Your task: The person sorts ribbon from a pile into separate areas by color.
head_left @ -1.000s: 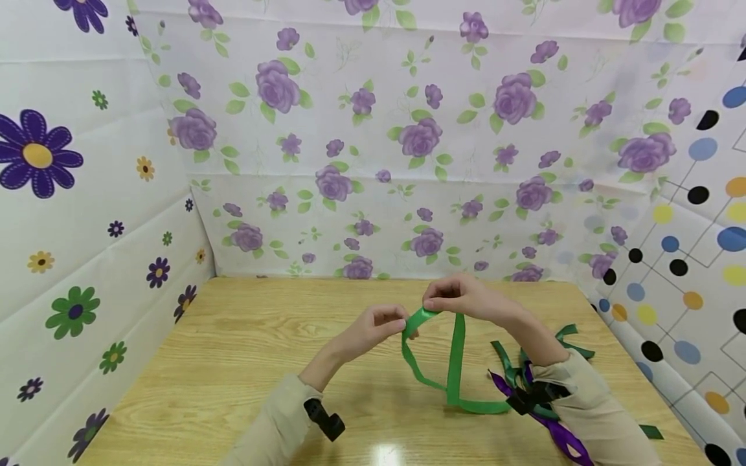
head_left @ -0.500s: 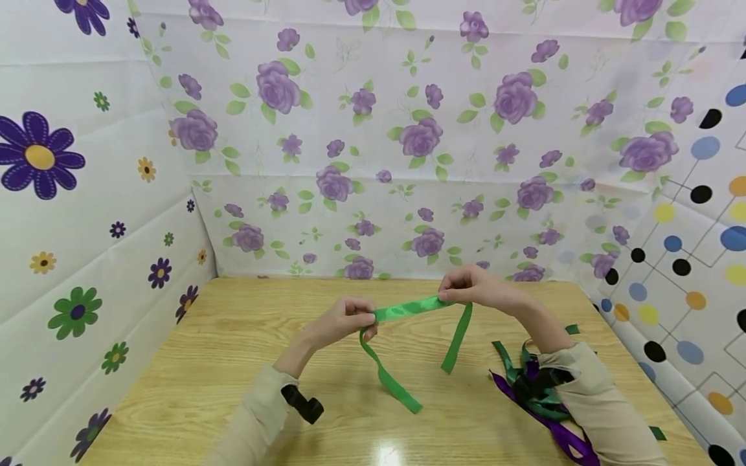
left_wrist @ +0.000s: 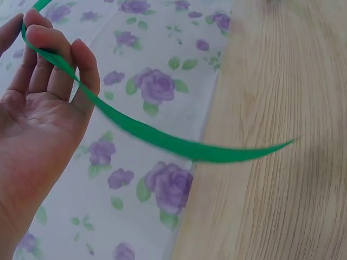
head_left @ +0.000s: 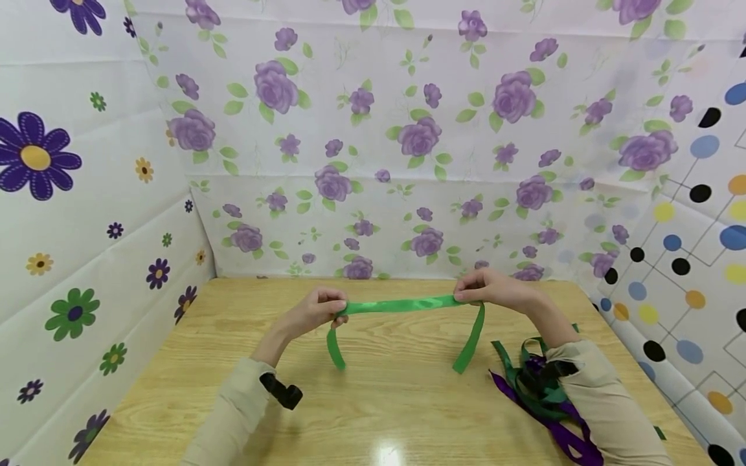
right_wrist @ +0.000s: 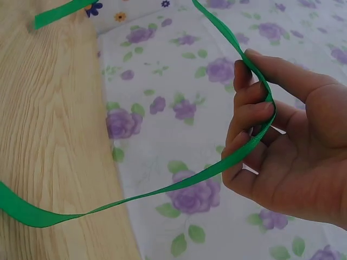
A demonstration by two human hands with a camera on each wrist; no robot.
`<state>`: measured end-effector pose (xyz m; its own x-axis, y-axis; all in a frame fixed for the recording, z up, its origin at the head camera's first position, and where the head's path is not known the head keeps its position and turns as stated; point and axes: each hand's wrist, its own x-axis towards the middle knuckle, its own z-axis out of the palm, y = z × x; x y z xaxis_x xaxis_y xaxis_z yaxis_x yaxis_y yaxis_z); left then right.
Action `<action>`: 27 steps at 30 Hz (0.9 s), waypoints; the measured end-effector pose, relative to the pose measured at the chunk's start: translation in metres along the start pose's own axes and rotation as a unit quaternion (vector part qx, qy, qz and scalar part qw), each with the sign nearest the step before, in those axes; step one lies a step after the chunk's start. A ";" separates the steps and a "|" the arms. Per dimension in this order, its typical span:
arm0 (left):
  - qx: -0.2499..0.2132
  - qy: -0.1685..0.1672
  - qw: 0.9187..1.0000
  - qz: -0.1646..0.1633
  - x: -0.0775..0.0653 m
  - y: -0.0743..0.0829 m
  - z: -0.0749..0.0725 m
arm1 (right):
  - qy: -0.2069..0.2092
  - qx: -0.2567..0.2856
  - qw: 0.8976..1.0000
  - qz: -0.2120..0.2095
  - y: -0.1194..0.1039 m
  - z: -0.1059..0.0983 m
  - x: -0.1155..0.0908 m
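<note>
A bright green satin ribbon (head_left: 402, 305) is stretched nearly level above the table between both hands. My left hand (head_left: 315, 309) pinches it toward its left end, and a short tail hangs below the fingers. My right hand (head_left: 492, 289) pinches it between thumb and forefinger, with another tail dangling beneath. In the left wrist view the ribbon (left_wrist: 162, 142) runs past the curled fingers of the left hand (left_wrist: 51, 108) and tapers off over the wood. The right wrist view has the ribbon (right_wrist: 206, 172) passing across the fingers of the right hand (right_wrist: 293, 135).
A heap of dark green ribbons (head_left: 513, 375) and a purple ribbon (head_left: 559, 433) lies on the wooden table (head_left: 373, 388) at the right, partly under the right forearm. Flower-printed cloth (head_left: 373, 149) rises behind the table; patterned sheets stand on both sides.
Both hands have moved apart, the left one farther to the left. The green ribbon, bent in a loop before, is now pulled straight between them, and its left tail has become shorter.
</note>
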<state>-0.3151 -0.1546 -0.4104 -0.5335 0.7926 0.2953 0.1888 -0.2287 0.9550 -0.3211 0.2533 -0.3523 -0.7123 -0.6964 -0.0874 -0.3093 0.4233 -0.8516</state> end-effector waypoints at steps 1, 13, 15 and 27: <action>0.003 0.006 1.000 -0.003 -0.002 0.000 -0.003 | -0.001 0.001 1.000 0.002 0.003 -0.001 0.000; 0.048 0.061 0.994 -0.080 -0.035 0.006 -0.037 | -0.018 0.032 0.999 -0.011 0.034 -0.015 -0.002; 0.060 0.065 0.992 -0.089 -0.040 0.007 -0.042 | -0.008 0.042 0.999 -0.001 0.037 -0.017 -0.003; 0.105 0.112 0.980 -0.125 -0.066 0.009 -0.074 | 0.023 0.083 0.996 0.011 0.056 -0.031 -0.008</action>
<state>-0.3390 -0.2510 -0.4198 -0.7485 0.6589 0.0744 0.1823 0.0966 0.9785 -0.3519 0.3007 -0.3832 -0.7466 -0.6596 -0.0867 -0.1877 0.3339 -0.9237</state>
